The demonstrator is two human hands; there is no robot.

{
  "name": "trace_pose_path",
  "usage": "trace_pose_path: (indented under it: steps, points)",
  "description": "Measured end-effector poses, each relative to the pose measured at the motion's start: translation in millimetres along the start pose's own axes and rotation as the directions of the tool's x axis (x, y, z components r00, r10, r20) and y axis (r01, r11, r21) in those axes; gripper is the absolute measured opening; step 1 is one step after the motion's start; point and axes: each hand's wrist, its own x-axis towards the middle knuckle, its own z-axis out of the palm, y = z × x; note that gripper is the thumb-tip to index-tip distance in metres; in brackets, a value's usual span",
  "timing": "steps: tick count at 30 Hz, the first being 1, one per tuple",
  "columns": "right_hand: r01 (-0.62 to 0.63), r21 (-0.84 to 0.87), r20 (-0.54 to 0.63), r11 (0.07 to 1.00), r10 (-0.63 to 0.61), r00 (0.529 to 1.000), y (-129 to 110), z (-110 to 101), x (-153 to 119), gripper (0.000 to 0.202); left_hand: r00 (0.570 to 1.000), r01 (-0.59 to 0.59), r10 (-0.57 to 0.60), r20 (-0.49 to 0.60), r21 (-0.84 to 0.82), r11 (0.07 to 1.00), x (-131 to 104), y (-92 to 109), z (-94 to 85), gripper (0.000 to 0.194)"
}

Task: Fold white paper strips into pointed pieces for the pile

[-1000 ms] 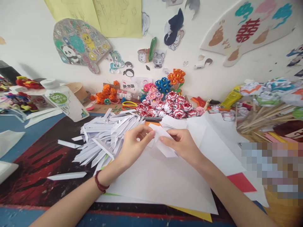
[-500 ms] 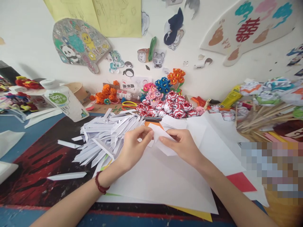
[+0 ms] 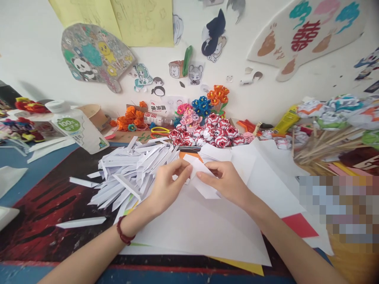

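Between my two hands is a small folded piece of white paper (image 3: 204,186), held above large white sheets (image 3: 201,228). My left hand (image 3: 170,185) pinches its left end between thumb and fingertips. On the right side, my right hand (image 3: 226,181) grips it with the thumb on top and fingers behind. The fingers hide part of the folds. Just left of my left hand lies a heap of folded white paper strips (image 3: 127,169), and two strips lie apart from it on the dark red and black mat (image 3: 50,201).
A white bottle (image 3: 78,126) stands at the back left. Along the wall sit red-and-white paper flowers (image 3: 211,132) and orange flowers (image 3: 218,94). Thin wooden sticks (image 3: 328,144) lie at right, near a red paper piece (image 3: 300,225). Yellow paper (image 3: 237,265) peeks out under the sheets.
The whole view has shifted slightly. My hands keep their hold on the folded paper, which now sits a little lower and is tilted somewhat differently.
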Motion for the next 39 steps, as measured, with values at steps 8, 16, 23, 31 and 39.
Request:
trace_pose_path:
  steps: [8, 16, 23, 31, 39]
  points:
    - [-0.029, 0.086, -0.056, 0.996, 0.034, 0.998, -1.2, 3.1, -3.1, 0.029, 0.999, 0.038, -0.037, 0.009, -0.075, 0.996, -2.5, 0.2, 3.4, 0.031]
    - [-0.05, 0.129, -0.114, 0.99, 0.065, 0.991, -2.1, 6.1, -5.6, 0.027, 0.999, -0.004, 0.007, 0.038, -0.079, 0.997, -4.6, -2.7, 5.2, 0.028]
    - [-0.043, 0.175, -0.114, 0.984, 0.064, 0.991, -2.4, 7.2, -6.8, 0.025, 0.998, 0.047, -0.037, 0.058, -0.193, 0.98, -4.1, -6.5, 6.7, 0.022]
    - [-0.022, 0.162, -0.189, 0.986, 0.053, 0.98, -4.1, 6.8, -7.2, 0.025, 0.994, 0.091, -0.072, 0.086, -0.245, 0.965, -4.4, -3.3, 10.2, 0.02]
    - [-0.035, 0.202, -0.244, 0.979, 0.085, 0.966, -3.9, 3.5, -6.0, 0.029, 0.995, 0.078, -0.063, 0.08, -0.198, 0.977, -4.2, -3.7, 8.7, 0.017]
